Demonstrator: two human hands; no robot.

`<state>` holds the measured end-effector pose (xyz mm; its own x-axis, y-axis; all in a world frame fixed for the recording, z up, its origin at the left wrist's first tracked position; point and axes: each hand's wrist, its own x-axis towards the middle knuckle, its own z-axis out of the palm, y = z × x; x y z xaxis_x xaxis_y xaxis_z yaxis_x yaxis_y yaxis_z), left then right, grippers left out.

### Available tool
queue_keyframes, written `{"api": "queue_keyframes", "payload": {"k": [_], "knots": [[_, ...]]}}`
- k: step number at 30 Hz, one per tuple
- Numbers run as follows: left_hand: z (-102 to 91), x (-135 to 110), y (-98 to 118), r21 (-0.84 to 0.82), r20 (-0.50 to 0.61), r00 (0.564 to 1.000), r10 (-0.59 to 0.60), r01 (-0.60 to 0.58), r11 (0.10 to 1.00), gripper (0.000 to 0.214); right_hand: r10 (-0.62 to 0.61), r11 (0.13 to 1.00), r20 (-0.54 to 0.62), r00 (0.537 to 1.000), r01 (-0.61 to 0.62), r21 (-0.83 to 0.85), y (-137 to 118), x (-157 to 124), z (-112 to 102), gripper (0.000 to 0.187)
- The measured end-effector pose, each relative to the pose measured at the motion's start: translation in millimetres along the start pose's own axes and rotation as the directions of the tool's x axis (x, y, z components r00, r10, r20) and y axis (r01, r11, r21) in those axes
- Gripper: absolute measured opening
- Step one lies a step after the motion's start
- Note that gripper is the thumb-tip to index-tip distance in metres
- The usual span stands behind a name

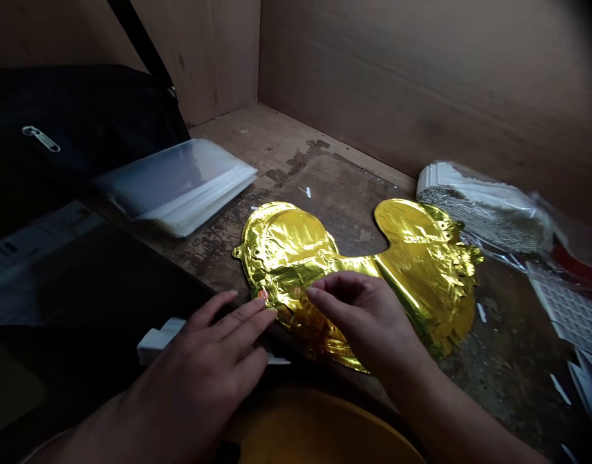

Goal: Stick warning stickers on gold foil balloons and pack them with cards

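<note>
Flat gold foil balloons (353, 274) lie stacked on the worn dark table, with rounded ends and small tabs along their edges. My left hand (228, 348) rests its outstretched fingers on the near left edge of the stack. A small orange-red sticker (263, 294) shows beside those fingertips. Above the middle of the foil, my right hand (358, 309) is closed in a pinch of thumb and index finger. Whatever the pinch may hold is too small or hidden to make out. Just left of the pinch, a small round spot (298, 292) shows on the foil.
A pile of clear plastic sleeves (189, 187) lies at the left, by a black bag (83, 122). White strips in plastic wrap (484, 206) sit at the back right, near a patterned sheet (566, 303). Wooden walls (421, 77) enclose the table's back.
</note>
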<state>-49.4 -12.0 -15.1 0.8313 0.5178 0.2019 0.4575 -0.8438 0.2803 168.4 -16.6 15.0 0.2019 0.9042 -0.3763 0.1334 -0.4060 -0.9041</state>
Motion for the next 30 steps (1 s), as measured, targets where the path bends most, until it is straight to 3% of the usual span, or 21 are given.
{"api": "queue_keyframes", "payload": {"k": [4,11,18,23,30], "knots": [[11.6,-2.2,-12.0,0.026,0.047,0.999,0.024,-0.025,0.999,0.022,0.094,0.990,-0.008,0.996,-0.092,0.108,0.2,14.1,20.6,0.019],[21.0,-0.1,-20.6,0.000,-0.016,0.999,0.051,-0.051,0.999,0.019,0.219,0.964,-0.004,0.976,-0.216,0.153,3.8,20.4,34.2,0.019],[24.1,2.3,-22.9,-0.034,-0.113,0.992,0.057,-0.062,0.998,0.017,0.258,0.949,-0.005,0.966,-0.253,0.186,1.6,20.1,35.7,0.025],[31.0,3.7,-24.4,-0.029,-0.252,0.964,0.088,-0.098,0.995,0.015,0.285,0.948,-0.018,0.958,-0.279,0.156,-1.1,21.6,41.0,0.025],[33.1,3.6,-25.8,-0.034,-0.256,0.963,0.084,-0.095,0.995,0.018,0.269,0.956,-0.019,0.963,-0.265,0.126,4.1,24.6,42.4,0.022]]}}
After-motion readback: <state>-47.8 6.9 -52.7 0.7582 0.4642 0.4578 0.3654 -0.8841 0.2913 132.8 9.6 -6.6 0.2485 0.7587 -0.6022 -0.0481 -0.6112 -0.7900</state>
